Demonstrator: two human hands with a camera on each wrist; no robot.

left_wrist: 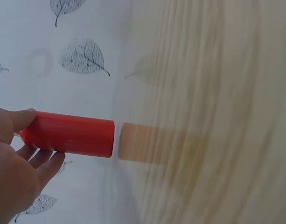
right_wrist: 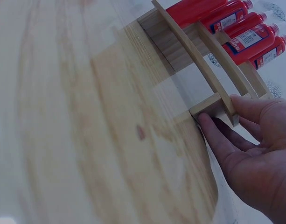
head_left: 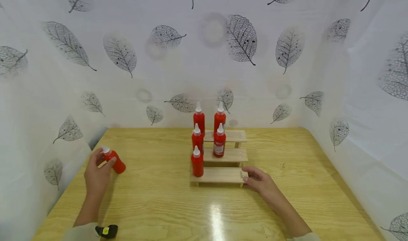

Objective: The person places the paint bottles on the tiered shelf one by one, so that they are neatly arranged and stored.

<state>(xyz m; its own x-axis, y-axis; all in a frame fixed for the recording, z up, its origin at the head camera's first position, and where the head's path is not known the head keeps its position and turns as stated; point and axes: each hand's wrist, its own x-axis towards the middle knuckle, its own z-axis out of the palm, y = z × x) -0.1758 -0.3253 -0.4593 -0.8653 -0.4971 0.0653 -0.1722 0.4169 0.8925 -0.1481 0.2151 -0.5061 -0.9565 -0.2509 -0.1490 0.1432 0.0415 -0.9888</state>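
My left hand (head_left: 97, 172) grips a red squeeze bottle (left_wrist: 70, 134) with a white pointed nozzle, thumb on one side and fingers on the other. In the head view this bottle tilts at the left of the table, its base just over the wood. My right hand (head_left: 262, 184) holds the right end of the lowest step of a three-tier wooden stand (head_left: 220, 175); the thumb lies on top, as the right wrist view shows. Similar red bottles stand upright on it: one on the lowest step's left end (head_left: 197, 166), two on the middle step, two on the top.
A light wood-grain table (head_left: 153, 198) carries the stand near its middle. White curtains (head_left: 204, 67) printed with dark leaves enclose the back and both sides. A black band with a yellow mark (head_left: 106, 231) sits at the left wrist.
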